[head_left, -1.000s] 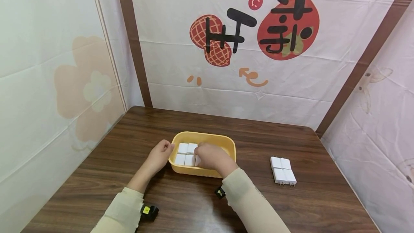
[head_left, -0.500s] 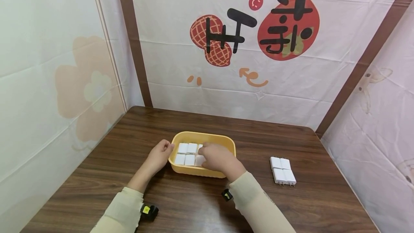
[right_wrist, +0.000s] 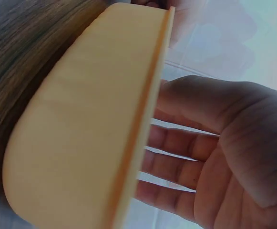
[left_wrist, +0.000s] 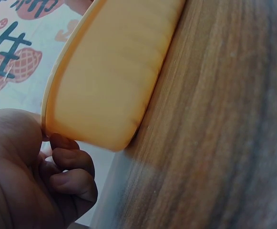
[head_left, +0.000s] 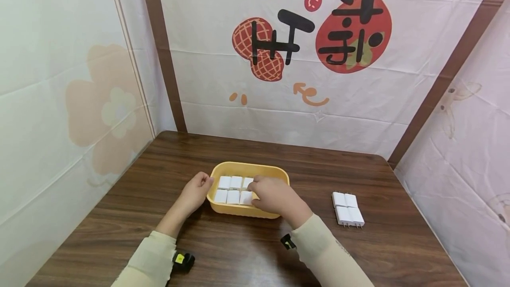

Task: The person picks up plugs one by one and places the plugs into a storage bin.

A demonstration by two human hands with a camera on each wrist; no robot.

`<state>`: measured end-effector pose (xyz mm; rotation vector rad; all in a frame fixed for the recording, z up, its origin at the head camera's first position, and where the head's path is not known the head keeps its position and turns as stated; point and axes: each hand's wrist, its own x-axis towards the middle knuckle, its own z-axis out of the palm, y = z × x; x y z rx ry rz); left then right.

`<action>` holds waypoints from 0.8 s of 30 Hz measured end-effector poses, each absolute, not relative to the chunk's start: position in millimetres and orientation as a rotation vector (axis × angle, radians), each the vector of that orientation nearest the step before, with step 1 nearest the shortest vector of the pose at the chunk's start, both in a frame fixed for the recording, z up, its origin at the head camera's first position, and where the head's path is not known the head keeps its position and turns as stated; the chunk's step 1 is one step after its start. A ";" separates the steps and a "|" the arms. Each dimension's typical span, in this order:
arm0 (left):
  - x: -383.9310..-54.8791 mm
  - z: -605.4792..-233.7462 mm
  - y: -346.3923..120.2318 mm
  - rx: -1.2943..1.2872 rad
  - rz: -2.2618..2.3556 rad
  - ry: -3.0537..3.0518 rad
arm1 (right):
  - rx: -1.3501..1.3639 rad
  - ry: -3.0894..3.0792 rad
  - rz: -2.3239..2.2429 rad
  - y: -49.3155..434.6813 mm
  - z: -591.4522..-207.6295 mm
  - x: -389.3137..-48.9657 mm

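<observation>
A yellow plastic basin [head_left: 243, 210] sits on the table. Inside it, white charger plugs [head_left: 233, 197] lie side by side in two rows, filling its left and middle part. My left hand [head_left: 196, 191] pinches the basin's left rim; in the left wrist view the thumb meets the rim while curled fingers [left_wrist: 74, 164] lie outside the wall. My right hand [head_left: 279, 197] reaches over the front rim, its fingers at the rightmost plugs. In the right wrist view these fingers [right_wrist: 174, 143] extend fairly straight behind the basin wall, which hides the fingertips.
More white charger plugs [head_left: 348, 210], with metal prongs showing, lie grouped on the brown wooden table [head_left: 247, 251] right of the basin. Printed cloth walls [head_left: 215, 83] stand behind and at both sides. A black wrist camera [head_left: 183, 261] is strapped to the left forearm.
My right hand has shifted right inside the basin and come off a plug, so the third pair of plugs shows more. My left hand stays on the rim.
</observation>
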<state>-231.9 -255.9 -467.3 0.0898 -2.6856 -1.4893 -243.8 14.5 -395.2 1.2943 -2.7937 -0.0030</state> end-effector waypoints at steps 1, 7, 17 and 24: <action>-232.0 -467.3 -255.8 0.092 -1.488 -2.687 | 1.302 -2.781 -0.003 16.0 -394.4 -242.9; -231.8 -467.1 -255.2 0.105 -1.487 -2.692 | 1.328 -2.744 -0.006 29.1 -389.3 -237.4; -232.8 -467.0 -255.1 0.096 -1.490 -2.682 | 1.281 -2.713 -0.033 56.0 -386.7 -230.4; -232.5 -468.1 -255.4 0.109 -1.486 -2.688 | 1.240 -2.714 -0.066 70.5 -386.9 -226.6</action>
